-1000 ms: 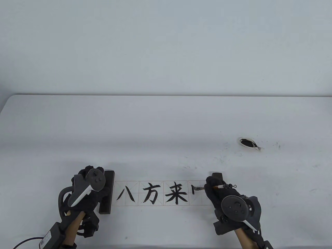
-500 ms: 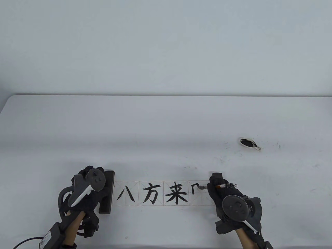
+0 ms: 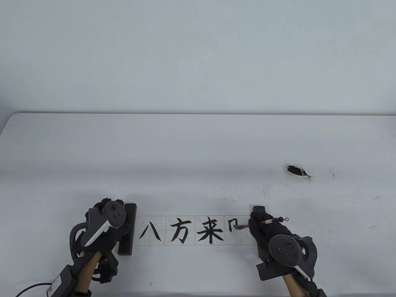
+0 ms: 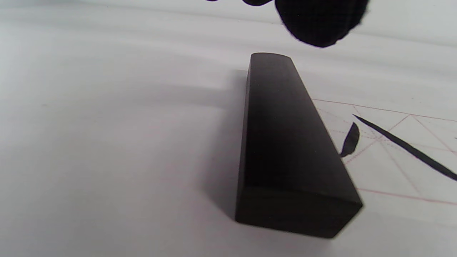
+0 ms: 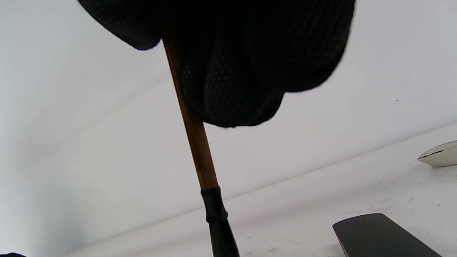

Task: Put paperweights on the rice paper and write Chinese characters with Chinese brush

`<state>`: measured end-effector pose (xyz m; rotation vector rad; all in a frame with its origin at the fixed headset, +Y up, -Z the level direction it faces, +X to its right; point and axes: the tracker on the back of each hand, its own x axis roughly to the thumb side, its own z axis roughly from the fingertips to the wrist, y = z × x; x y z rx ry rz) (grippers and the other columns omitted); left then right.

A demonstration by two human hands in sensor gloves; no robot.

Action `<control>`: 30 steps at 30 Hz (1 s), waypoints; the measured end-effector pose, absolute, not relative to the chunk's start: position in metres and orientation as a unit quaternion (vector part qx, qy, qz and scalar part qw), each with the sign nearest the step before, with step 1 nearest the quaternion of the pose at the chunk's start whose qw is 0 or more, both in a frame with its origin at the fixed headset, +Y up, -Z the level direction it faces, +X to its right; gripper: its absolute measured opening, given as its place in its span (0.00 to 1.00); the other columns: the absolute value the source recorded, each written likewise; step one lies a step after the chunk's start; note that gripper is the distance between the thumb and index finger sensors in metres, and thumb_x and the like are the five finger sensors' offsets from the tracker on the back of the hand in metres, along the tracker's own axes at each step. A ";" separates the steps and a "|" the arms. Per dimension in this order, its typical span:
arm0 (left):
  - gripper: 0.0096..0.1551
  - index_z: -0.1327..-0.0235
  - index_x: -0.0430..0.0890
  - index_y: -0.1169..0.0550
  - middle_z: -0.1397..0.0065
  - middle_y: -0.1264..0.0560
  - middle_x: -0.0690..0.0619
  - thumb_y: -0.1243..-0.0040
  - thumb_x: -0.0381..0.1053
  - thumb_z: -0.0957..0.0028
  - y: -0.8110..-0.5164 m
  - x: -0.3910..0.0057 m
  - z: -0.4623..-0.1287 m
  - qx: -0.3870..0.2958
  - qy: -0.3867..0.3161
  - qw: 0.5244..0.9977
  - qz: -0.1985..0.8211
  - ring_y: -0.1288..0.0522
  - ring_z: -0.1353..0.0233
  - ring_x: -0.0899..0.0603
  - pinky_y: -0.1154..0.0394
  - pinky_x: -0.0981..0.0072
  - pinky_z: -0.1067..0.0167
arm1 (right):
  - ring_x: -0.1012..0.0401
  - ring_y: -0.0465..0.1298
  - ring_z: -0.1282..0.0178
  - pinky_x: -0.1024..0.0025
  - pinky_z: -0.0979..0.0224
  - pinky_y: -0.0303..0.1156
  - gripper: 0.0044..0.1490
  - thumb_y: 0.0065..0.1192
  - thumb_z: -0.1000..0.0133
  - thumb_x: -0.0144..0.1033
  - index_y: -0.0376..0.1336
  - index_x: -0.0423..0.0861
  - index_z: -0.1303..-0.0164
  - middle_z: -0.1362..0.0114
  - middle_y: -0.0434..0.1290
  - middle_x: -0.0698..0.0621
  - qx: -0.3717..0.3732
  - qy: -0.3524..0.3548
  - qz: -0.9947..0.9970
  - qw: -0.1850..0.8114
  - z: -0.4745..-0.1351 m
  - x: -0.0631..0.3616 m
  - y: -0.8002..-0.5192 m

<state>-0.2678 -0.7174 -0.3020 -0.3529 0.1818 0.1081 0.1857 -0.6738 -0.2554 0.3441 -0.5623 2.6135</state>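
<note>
A strip of gridded rice paper (image 3: 188,244) lies near the table's front edge, with three finished black characters and a partly drawn fourth (image 3: 232,225). A dark block paperweight (image 3: 127,229) (image 4: 285,142) holds its left end. My left hand (image 3: 108,230) rests beside and on that block, its fingertips (image 4: 321,21) hanging over the far end. Another dark paperweight (image 3: 259,209) (image 5: 378,235) sits at the right end, mostly hidden by my right hand (image 3: 263,230). That hand grips the brush (image 3: 269,221) (image 5: 194,142), whose tip touches the fourth square.
A small white ink dish (image 3: 296,171) (image 5: 441,153) with black ink sits at the right, further back. Ink specks dot the table around it. A cable (image 3: 31,287) runs off the front left corner.
The brush has moved right and then down in the fourth square, adding a top stroke and a right-hand vertical. My right hand shifted slightly right. The left hand has stayed still.
</note>
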 end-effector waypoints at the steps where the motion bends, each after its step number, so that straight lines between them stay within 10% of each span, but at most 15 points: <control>1: 0.51 0.16 0.61 0.58 0.10 0.62 0.49 0.50 0.62 0.48 -0.717 -0.268 -0.302 -0.175 0.090 0.979 0.054 0.61 0.11 0.35 0.64 0.44 0.17 | 0.55 0.83 0.57 0.68 0.56 0.80 0.26 0.54 0.39 0.45 0.69 0.39 0.43 0.49 0.81 0.44 0.126 -0.202 0.946 0.220 -0.256 0.185 -0.674; 30: 0.51 0.16 0.60 0.58 0.10 0.62 0.48 0.50 0.62 0.48 -0.718 -0.268 -0.302 -0.182 0.091 0.977 0.055 0.61 0.11 0.35 0.64 0.44 0.17 | 0.55 0.83 0.58 0.68 0.57 0.80 0.26 0.54 0.39 0.45 0.70 0.39 0.44 0.50 0.82 0.44 0.133 -0.171 0.944 0.249 -0.252 0.193 -0.667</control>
